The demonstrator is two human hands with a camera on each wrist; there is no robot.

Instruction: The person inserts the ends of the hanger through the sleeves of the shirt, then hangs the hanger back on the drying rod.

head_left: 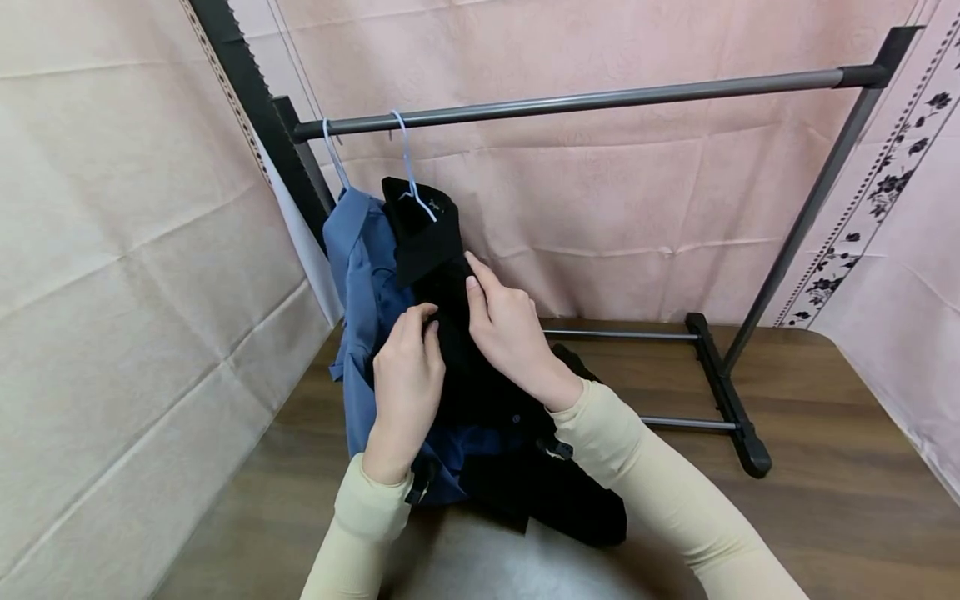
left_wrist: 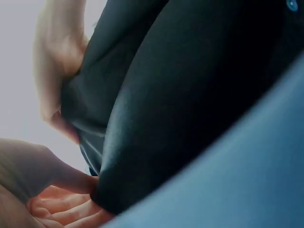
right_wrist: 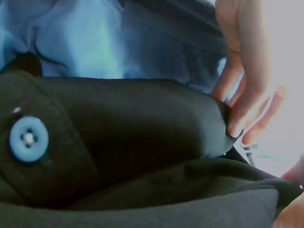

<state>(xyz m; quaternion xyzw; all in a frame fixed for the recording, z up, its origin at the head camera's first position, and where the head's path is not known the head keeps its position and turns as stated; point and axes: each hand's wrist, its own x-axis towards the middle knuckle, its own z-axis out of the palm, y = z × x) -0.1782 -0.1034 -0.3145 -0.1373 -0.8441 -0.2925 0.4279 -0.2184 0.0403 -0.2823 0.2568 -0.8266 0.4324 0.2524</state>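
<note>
A black shirt (head_left: 480,375) hangs by its collar on a light-blue hanger (head_left: 408,158) near the rail's left end. My left hand (head_left: 408,375) pinches the shirt's left front edge between thumb and fingers, seen closely in the right wrist view. Just below the collar on the other side, my right hand (head_left: 510,329) holds the black cloth; in the left wrist view its fingers partly go behind the fabric. A blue shirt (head_left: 352,250) hangs right beside it, on the left. In the right wrist view a blue button (right_wrist: 29,139) shows on the black cloth.
The dark metal rail (head_left: 600,98) crosses above, on a black-footed stand (head_left: 727,400). A second hanger (head_left: 333,154) carries the blue shirt. Pale curtains (head_left: 135,250) close in the left side and back. Wooden flooring (head_left: 825,433) lies below.
</note>
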